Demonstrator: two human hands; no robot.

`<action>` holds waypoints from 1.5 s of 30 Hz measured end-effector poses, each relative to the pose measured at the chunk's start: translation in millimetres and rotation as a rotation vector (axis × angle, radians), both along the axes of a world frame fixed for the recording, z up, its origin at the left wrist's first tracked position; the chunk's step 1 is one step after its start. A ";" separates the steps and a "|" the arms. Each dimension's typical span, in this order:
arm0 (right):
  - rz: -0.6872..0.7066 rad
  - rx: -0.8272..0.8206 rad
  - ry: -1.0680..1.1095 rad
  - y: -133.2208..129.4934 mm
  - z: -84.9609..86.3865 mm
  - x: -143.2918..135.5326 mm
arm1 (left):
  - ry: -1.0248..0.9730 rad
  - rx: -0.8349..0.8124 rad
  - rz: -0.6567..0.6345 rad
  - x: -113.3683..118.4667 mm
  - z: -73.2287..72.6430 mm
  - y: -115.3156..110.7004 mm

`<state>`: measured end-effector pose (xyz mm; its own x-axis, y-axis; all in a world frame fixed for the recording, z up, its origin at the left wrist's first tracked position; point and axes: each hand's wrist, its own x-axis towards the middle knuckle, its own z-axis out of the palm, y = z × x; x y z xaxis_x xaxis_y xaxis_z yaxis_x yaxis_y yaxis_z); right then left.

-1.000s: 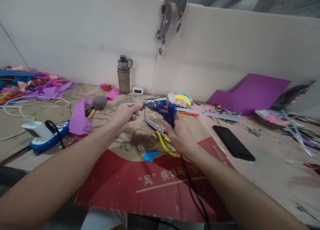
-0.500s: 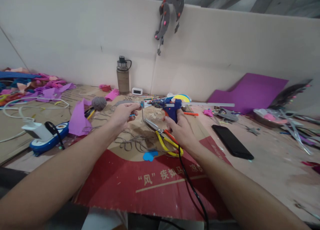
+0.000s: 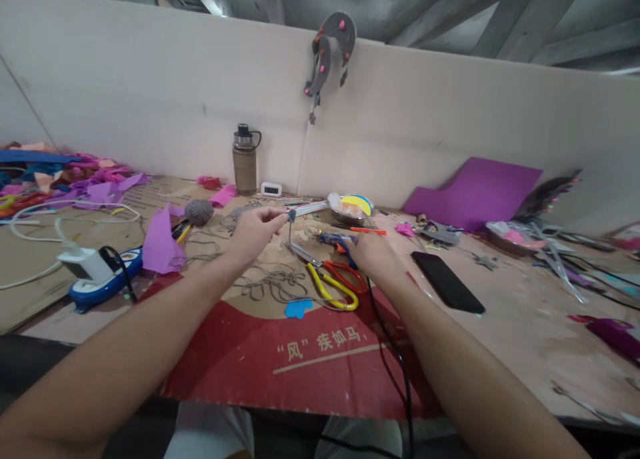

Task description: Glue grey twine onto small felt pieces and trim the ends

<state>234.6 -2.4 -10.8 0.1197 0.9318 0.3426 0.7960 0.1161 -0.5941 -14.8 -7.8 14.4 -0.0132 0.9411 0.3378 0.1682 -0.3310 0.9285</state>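
Observation:
My left hand (image 3: 257, 232) pinches a small blue-grey piece (image 3: 291, 216) between thumb and fingertips, and a grey cord hangs down from it. My right hand (image 3: 374, 256) is closed on the blue glue gun (image 3: 337, 239), whose nozzle points left, low over the cardboard (image 3: 325, 372). Scissors (image 3: 333, 286) with yellow and red handles lie just below the gun. Loose grey yarn (image 3: 273, 286) is tangled beneath my left hand, beside a small blue cutout (image 3: 299, 308).
A black phone (image 3: 447, 282) lies right of my right hand. Behind stand a bottle (image 3: 245, 162) and a small white clock (image 3: 271, 189). At left are a blue power strip (image 3: 107, 282), a grey yarn ball (image 3: 199, 212) and purple felt (image 3: 163, 242). The gun's black cable (image 3: 393, 342) runs toward me.
My right hand has lowered the glue gun toward the cardboard, away from the small piece. My left hand still holds that piece. The view has shifted slightly.

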 end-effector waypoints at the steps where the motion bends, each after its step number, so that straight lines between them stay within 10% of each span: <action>1: -0.007 0.123 -0.053 -2.5 2.7 -4.1 | 0.066 0.052 0.027 -0.1 1.2 -2.5; 4: 0.140 0.301 0.149 -12.5 9.6 -34.6 | 0.221 0.192 0.091 0.2 5.1 -9.8; 11: 0.481 -0.155 0.940 -19.8 9.3 -112.7 | 0.280 0.297 0.145 1.3 11.1 -15.9; 19: 0.328 0.311 0.490 -20.7 13.7 -94.2 | 0.070 0.030 -0.060 1.7 3.3 -4.7; 45: 0.291 0.251 0.455 -21.8 15.6 -81.9 | 0.202 0.021 -0.126 9.4 6.4 -10.9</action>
<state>152.6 -24.2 4.8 0.0583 0.8458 0.5304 0.3820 0.4720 -0.7946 -5.4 -18.7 20.8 0.1740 0.9236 0.3416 0.3057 -0.3804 0.8728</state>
